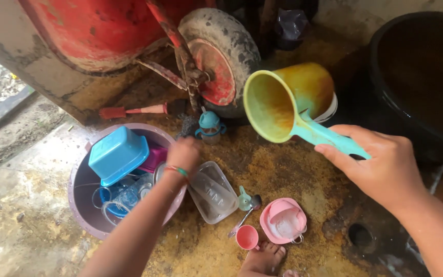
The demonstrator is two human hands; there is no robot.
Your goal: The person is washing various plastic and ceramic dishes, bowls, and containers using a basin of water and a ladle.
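A yellow-green plastic water scoop with a teal handle [278,110] is held up tilted over the stained concrete floor [293,177], its handle clasped in the right hand [380,164]. The left hand [183,154] reaches down, fingers curled over the rim of a mauve plastic basin [80,192]; what it grips is hidden. The basin carries a blue plastic box [118,154], with a clear plastic container [212,192] just beside it.
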